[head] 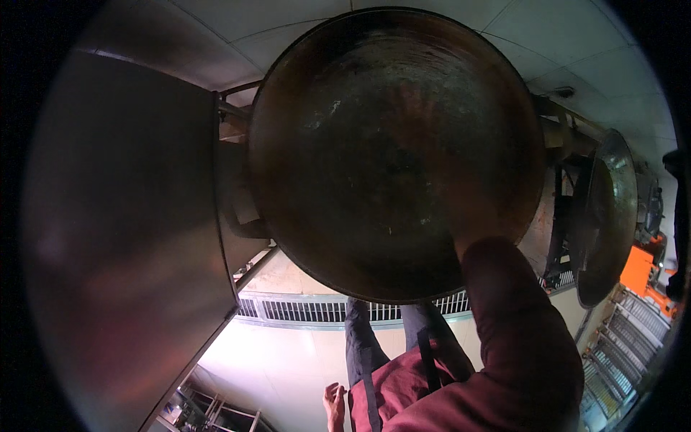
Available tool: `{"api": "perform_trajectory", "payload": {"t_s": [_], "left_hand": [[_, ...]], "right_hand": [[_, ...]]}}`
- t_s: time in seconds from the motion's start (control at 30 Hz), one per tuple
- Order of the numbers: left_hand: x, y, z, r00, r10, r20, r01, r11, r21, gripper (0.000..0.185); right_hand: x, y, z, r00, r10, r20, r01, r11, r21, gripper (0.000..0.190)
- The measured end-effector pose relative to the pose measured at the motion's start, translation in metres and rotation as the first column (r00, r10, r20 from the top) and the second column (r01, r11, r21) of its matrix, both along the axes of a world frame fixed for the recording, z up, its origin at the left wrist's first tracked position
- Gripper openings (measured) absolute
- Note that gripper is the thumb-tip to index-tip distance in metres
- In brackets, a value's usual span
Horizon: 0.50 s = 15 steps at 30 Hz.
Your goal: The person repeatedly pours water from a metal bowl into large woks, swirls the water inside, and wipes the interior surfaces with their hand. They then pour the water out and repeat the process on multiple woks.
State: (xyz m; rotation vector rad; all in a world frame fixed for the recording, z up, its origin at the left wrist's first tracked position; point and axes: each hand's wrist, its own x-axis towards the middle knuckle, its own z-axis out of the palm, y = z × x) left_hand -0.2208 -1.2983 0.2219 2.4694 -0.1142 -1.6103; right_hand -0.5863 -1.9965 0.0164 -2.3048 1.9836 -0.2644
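A very large, dark round metal pan point(378, 216) fills the upper middle of the head view, with worn, scratched patches on its inner face. My right arm, in a dark red sleeve, reaches over its lower right rim. My right hand point(413, 116), dim and blurred, is over the upper middle of the pan with its fingers spread; whether it touches the surface cannot be told. Low in the view, beside my waist, hangs my left hand point(334, 402), away from the pan, with fingers slightly curled and nothing seen in it.
A smooth metal panel point(129, 205) stands close on the left. At the right is another large round pan point(604, 227), tilted, beside an orange object point(637, 270) and slatted metal racks point(621, 345). A floor drain grate point(307, 311) crosses near my legs. Metal shelving point(232, 413) shows at the lower left.
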Motion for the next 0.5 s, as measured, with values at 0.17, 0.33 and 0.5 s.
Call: {"api": "perform_trajectory", "payload": {"t_s": [0.17, 0.33, 0.5], "left_hand": [[0.003, -0.020, -0.006, 0.999, -0.026, 0.031, 0.030, 0.987, -0.161, 0.036], [-0.005, 0.010, 0.012, 0.995, 0.035, 0.097, -0.038, 0.999, 0.033, 0.037], [-0.020, 0.022, 0.014, 0.994, -0.055, 0.096, 0.051, 0.998, 0.041, 0.036]], "right_hand": [[0.012, 0.066, -0.017, 0.891, 0.446, -0.082, -0.452, 0.888, -0.079, 0.055], [-0.058, 0.062, 0.020, 0.979, 0.130, -0.154, -0.113, 0.988, 0.109, 0.058], [-0.009, 0.035, 0.005, 0.981, 0.018, -0.192, 0.008, 0.991, 0.136, 0.063]]}}
